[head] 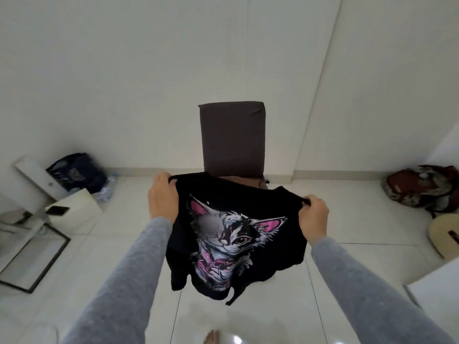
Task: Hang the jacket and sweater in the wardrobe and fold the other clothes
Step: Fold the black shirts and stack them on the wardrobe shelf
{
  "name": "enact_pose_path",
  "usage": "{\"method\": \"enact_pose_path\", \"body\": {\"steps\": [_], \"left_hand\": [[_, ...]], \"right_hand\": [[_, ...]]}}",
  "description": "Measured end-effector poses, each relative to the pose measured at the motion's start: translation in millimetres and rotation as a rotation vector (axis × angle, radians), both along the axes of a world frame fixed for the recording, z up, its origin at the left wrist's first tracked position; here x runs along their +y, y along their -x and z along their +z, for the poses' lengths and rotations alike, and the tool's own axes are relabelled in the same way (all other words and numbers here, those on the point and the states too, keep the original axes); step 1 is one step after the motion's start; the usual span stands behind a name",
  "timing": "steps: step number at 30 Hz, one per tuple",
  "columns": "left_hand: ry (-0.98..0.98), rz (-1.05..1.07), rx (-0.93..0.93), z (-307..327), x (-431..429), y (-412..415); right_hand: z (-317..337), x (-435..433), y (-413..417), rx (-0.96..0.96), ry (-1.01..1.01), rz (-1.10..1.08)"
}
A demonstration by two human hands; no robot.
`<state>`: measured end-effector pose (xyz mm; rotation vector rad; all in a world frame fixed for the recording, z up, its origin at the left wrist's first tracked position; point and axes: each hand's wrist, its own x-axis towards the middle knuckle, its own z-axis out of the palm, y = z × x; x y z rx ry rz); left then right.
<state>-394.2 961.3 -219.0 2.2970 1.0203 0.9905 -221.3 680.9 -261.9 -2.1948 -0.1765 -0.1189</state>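
A soft black cotton T-shirt with a cat print [233,234] is held up above the white tiled floor [347,256], pinched at its top edge by the left hand [162,197] and right hand [313,217]; being limp and light, it is best gripped there.

Held up a black T-shirt [238,244] with a cat print, both hands on its top edge.

Gripped one upper corner in the left hand [162,197] and the other in the right hand [314,214], fingers curled over the cloth, grey sleeves [129,269] stretched forward. Let the lower part hang crumpled above a white tiled floor [323,281]. Faced a dark brown chair [232,137] against the white wall, just behind the shirt. Had at the left a dark bag [77,172], a plastic bottle [106,188] beside it, a white box [77,207] with a phone [57,210] on top and a black frame [32,256] flat on the floor; at the right, a reddish backpack [422,187] and part of a guitar [444,237].
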Motion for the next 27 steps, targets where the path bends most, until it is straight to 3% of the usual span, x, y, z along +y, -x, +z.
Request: {"method": "enact_pose_path", "body": {"steps": [3,10,17,27], "left_hand": [[0.120,-0.014,-0.014,-23,-2,7],[0.193,-0.093,0.062,-61,0,9],[0.298,-0.158,0.159,-98,13,25],[-0.261,-0.295,0.325,-115,41,43]], "right_hand": [[-6,-5,2,0.015,-0.089,-0.049],[-14,-8,12,0.077,-0.202,-0.095],[-30,11,39,-0.004,-0.015,0.044],[-55,19,33,-0.069,0.164,-0.087]]}}
